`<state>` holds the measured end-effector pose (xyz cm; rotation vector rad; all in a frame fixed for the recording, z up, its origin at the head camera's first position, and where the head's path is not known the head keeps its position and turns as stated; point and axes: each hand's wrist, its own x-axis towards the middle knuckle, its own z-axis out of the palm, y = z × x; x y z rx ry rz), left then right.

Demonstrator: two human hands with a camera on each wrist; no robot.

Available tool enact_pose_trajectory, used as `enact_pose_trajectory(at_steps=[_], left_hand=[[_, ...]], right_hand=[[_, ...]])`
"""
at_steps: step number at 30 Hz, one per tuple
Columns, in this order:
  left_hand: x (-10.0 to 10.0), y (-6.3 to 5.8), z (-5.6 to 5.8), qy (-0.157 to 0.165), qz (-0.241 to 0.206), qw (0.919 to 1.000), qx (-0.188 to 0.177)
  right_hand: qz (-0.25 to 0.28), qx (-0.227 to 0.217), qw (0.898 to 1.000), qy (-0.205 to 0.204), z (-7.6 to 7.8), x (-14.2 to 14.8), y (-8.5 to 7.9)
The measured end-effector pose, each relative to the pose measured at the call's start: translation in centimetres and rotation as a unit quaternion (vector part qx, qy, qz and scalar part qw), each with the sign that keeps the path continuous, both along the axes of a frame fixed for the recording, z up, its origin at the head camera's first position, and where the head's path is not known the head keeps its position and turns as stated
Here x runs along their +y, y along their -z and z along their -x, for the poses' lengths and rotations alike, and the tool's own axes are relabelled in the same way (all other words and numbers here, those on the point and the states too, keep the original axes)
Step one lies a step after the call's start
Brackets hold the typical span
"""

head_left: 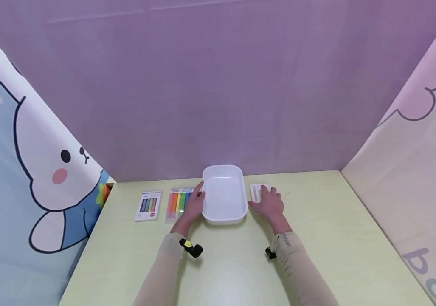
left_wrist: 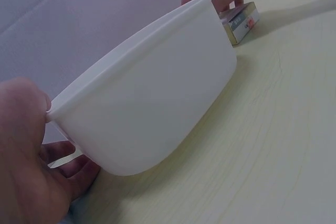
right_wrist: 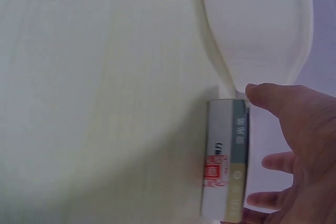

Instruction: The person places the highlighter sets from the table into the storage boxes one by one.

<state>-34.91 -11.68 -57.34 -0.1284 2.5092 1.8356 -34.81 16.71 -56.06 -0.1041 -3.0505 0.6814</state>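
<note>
"Head view first: where are our hands?"

"Our left hand (head_left: 193,206) is at the left side of the white rectangular plastic tray (head_left: 224,196), thumb on the rim and fingers bent below it, so we hold it by that edge. The tray sits mid-table with nothing inside; whether its base is fully down on the pale wood-grain table (head_left: 225,267), we can't tell."

"And our right hand (head_left: 272,206)?"

"Fingers spread, over the small white box with teal and gold edging and red print (right_wrist: 221,161), which lies just right of the tray. The right wrist view puts our thumb near the tray's corner; we can't tell if it touches."

"So which step are we on?"

"Steadying the tray while reaching to the box, we'd judge. Gripping the box would call for drawing thumb and fingers in on its sides, clear of the rim."

"What's left of the tray?"

"A clear flat pack of coloured pens (head_left: 177,206) beside our left hand, and a white flat carton with a striped picture (head_left: 149,205) farther left."
</note>
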Motion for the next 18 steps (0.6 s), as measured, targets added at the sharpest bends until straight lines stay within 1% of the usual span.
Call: enact_pose_trajectory(at_steps=[6, 13, 18], left_hand=[[0.0, -0.1, 0.1, -0.001, 0.006, 0.9999, -0.008], [0.1, -0.7, 0.3, -0.003, -0.013, 0.9999, 0.002], [0.2, -0.3, 0.2, -0.013, 0.007, 0.9999, -0.009]], right_hand=[[0.0, -0.01, 1.0, 0.013, 0.4, -0.1, 0.4], [0.008, 0.002, 1.0, 0.024, 1.2, -0.1, 0.6], [0.008, 0.003, 0.999, 0.039, 1.6, 0.0, 1.8]])
